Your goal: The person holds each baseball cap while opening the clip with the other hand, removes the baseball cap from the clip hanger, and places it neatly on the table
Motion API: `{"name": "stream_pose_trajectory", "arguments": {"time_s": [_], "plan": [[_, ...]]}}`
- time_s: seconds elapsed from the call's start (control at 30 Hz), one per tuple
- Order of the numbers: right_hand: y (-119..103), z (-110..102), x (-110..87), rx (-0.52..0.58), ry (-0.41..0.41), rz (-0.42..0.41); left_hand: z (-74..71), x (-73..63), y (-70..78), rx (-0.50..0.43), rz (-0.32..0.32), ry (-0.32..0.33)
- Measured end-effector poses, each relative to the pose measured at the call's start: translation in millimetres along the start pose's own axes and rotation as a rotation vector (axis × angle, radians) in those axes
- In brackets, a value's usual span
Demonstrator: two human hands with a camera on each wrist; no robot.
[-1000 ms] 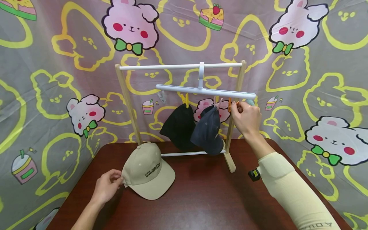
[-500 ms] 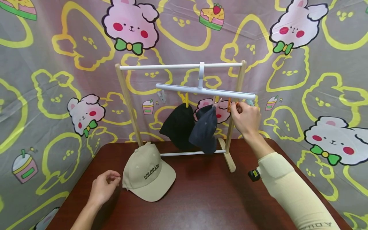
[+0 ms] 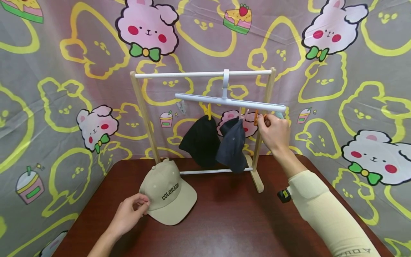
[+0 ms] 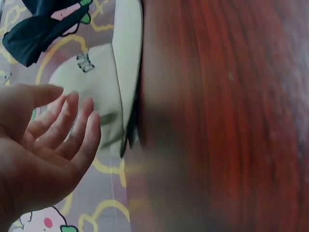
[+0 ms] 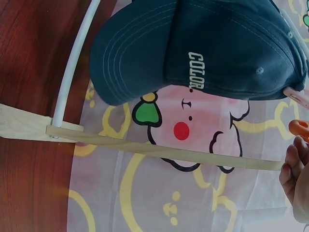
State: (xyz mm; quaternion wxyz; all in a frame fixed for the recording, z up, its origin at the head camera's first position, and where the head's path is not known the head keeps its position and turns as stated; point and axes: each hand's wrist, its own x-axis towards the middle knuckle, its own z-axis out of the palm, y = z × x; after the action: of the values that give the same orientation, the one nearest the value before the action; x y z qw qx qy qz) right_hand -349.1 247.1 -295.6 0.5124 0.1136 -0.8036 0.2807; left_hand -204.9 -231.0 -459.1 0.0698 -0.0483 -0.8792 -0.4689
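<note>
While the person's right hand (image 3: pixel 274 131) pinched the orange clip (image 3: pixel 256 117) under the white hanger (image 3: pixel 250 104), the left hand (image 3: pixel 127 213) had a loose, empty grip beside the beige cap (image 3: pixel 163 191), perhaps touching, I couldn't tell; that cap sat on the desk (image 3: pixel 205 225), near the navy cap (image 3: pixel 232 144) hanging clipped

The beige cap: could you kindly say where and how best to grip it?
Perhaps pinch the beige cap at its lower back edge, coming from the left: the brim points rightward and that edge faces the left hand.
</note>
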Motion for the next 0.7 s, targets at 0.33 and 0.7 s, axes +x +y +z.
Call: {"name": "stream_pose_trajectory", "arguments": {"time_s": [0.33,0.7], "plan": [[-1.1,1.1,-0.2,0.035,-0.008,-0.003,18.1,2.7,9.8,-0.06,0.146,-0.22],[-0.1,1.6,-2.7,0.063,0.01,-0.036,39.7,10.4,22.9,-0.054,0.272,-0.281]]}}
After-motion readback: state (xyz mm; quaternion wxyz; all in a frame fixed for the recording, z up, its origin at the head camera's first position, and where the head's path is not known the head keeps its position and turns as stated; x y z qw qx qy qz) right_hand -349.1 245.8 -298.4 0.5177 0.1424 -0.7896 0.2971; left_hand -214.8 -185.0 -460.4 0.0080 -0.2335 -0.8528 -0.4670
